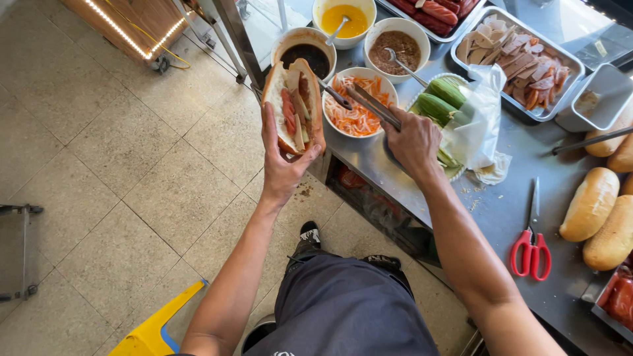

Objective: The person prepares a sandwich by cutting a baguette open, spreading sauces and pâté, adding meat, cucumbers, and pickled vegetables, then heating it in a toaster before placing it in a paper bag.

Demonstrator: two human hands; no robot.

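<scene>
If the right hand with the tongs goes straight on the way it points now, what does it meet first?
The right hand holds metal tongs pointing up-left over the bowl of shredded carrot and radish. Going straight on, the tips would probably meet the spoon leaning from the dark sauce bowl first; height is unclear.

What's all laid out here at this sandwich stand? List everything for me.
Split baguette: one, golden, filled with meat slices, in left hand.
Tongs: one, metal, in right hand over the shredded carrot bowl.
Sauce bowls: three, white; dark sauce, yellow sauce, brown paste.
Cucumbers: a few, green, beside a plastic bag.
Sliced meat tray: one, metal, counter back.
Scissors: one, red handles, steel counter.
Bread rolls: several, golden, counter right.
Stool: one, yellow, tiled floor.
Left hand: holds the baguette.
Right hand: grips the tongs.
</scene>
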